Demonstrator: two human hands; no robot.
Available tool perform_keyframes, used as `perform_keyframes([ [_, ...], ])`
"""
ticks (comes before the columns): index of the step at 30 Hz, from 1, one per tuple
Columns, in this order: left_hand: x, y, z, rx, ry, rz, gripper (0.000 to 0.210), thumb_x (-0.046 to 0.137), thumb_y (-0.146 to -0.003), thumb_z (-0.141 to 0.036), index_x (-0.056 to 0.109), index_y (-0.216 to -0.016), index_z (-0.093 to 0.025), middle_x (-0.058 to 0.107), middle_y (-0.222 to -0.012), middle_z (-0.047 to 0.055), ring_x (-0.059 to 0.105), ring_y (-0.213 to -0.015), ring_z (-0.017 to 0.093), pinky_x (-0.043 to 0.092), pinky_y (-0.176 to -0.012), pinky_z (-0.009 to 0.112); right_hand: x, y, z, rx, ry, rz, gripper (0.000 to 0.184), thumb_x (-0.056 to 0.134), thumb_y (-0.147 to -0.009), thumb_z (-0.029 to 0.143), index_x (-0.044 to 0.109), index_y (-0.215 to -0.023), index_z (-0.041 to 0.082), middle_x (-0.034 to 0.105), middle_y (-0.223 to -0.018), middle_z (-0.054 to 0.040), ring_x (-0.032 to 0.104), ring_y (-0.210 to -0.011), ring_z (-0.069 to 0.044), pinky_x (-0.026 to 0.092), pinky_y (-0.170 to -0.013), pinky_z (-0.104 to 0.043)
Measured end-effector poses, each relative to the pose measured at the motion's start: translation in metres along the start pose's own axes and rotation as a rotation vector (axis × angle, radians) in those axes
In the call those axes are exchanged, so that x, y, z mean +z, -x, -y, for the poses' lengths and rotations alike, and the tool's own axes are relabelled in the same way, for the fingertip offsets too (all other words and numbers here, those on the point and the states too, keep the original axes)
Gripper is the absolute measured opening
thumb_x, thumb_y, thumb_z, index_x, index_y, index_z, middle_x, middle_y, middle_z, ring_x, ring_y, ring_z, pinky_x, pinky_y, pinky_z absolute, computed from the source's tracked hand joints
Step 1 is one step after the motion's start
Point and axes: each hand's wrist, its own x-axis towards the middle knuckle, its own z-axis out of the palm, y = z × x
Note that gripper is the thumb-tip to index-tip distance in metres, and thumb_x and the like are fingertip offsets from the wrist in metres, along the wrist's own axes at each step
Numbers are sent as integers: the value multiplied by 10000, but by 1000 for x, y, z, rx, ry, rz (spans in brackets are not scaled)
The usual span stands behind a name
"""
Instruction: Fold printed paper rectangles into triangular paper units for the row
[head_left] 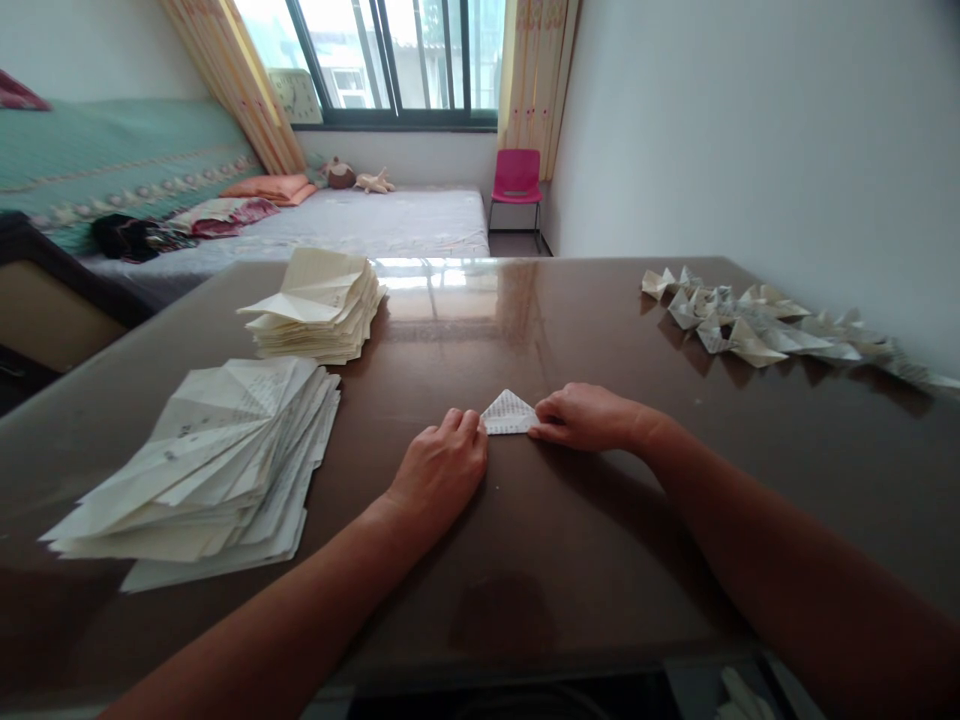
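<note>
A small folded piece of printed paper (508, 412), peaked at the top with a straight lower edge, is between my two hands on the brown table (480, 560). My left hand (448, 462) grips its left corner, fingers bent and pressed together. At the right corner, my right hand (583, 417) pinches the paper between thumb and curled fingers. Left of my hands lies a thick stack of creased printed sheets (217, 450). Behind it sits a second stack of yellowish creased sheets (319, 305).
Several folded paper boats (739, 325) are clustered at the table's right rear, near the white wall (735, 130). Beyond the table are a bed (420, 220), a pink chair (517, 178) and a window. A dark-edged chair back (60, 290) stands at the left.
</note>
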Motion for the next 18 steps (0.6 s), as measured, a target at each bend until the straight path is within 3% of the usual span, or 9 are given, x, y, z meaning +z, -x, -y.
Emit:
perform_keyframes([
  [18,0,0,0,6,1,1,250,427,-906,-116,580,-1101,-87,566,-936,100,540,-904,235,462,-626,313,3,-1,-2,-35,-10,-34,479,349,-909,531,684,-797,206,702,-787,-74,593,-664,-163,242,-527,-266],
])
